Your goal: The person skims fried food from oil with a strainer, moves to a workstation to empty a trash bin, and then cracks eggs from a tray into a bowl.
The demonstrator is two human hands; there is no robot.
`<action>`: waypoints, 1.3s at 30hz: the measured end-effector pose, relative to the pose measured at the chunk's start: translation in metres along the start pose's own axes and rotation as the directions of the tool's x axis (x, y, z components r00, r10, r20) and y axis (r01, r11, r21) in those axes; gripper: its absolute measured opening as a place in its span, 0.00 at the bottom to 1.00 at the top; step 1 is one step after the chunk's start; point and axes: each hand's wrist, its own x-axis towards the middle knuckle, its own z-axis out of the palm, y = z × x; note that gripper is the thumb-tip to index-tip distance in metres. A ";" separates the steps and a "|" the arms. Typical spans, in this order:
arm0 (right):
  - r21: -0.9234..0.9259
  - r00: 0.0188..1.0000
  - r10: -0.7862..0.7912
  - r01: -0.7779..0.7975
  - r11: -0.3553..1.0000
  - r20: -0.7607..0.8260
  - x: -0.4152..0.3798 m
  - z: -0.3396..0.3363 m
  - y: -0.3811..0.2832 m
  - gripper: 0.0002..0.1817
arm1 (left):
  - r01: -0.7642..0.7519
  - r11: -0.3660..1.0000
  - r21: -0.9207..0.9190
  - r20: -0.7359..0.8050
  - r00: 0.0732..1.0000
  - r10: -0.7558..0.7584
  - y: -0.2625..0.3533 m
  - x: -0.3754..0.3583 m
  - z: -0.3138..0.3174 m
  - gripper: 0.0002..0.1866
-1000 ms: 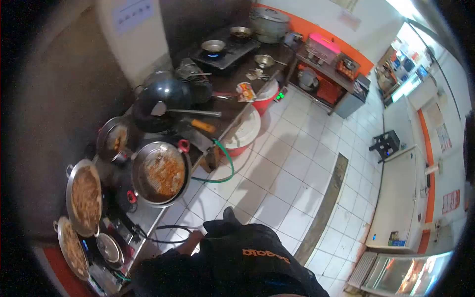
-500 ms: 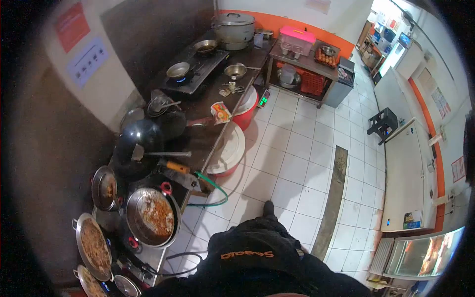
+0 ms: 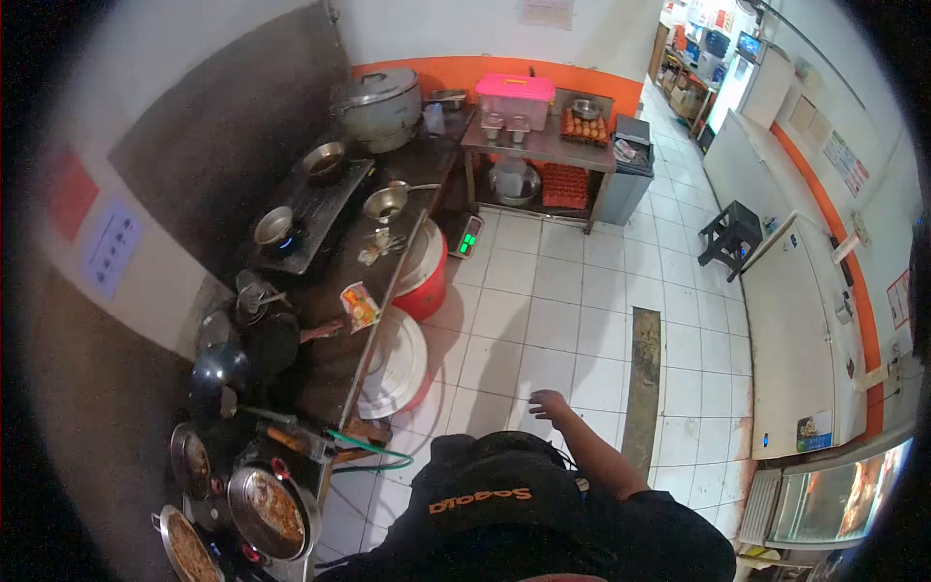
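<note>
My right hand [image 3: 551, 405] is held out in front of my body over the white tiled floor, fingers apart and holding nothing. My left hand is out of sight. On the dark counter to the left lie a colorful packet [image 3: 360, 306], a metal bowl [image 3: 385, 202] and some crumpled scraps [image 3: 380, 244]. A small pan [image 3: 273, 226] sits over a blue flame on the stove [image 3: 312, 233]. A pan with brown food [image 3: 274, 511] and a black wok [image 3: 220, 373] stand at the lower left.
Lidded red buckets [image 3: 396, 364] stand beside the counter, near a green-lit scale [image 3: 469, 237]. Farther back are a steel table [image 3: 543, 147] with a pink-lidded box [image 3: 514, 102] and a bin [image 3: 628, 175]. A black stool [image 3: 732, 236] and white freezer [image 3: 800, 339] are at right.
My right hand and forearm have come into view. The camera has turned, so the counter and buckets sit farther left and the cookware at the near end lower in the frame.
</note>
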 end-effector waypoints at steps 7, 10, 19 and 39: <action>-0.098 0.987 0.093 -0.081 0.992 0.133 0.074 -0.019 -0.108 0.19 | -0.543 0.791 0.281 -0.072 0.810 0.582 0.044 0.146 -0.048 0.18; -0.070 0.995 0.028 -0.021 0.997 0.097 0.125 -0.037 -0.161 0.19 | -0.135 0.670 -0.730 -0.208 0.978 -0.029 0.177 0.185 -0.115 0.13; 0.166 0.964 0.019 0.027 0.986 -0.264 0.236 -0.172 -0.289 0.17 | -0.600 0.787 -0.144 -0.560 0.705 0.435 0.497 0.398 -0.222 0.16; 0.315 0.805 -0.247 0.465 0.828 -0.539 0.639 -0.426 -0.783 0.15 | -0.162 0.928 -0.335 -0.109 0.985 0.133 0.970 0.621 -0.203 0.13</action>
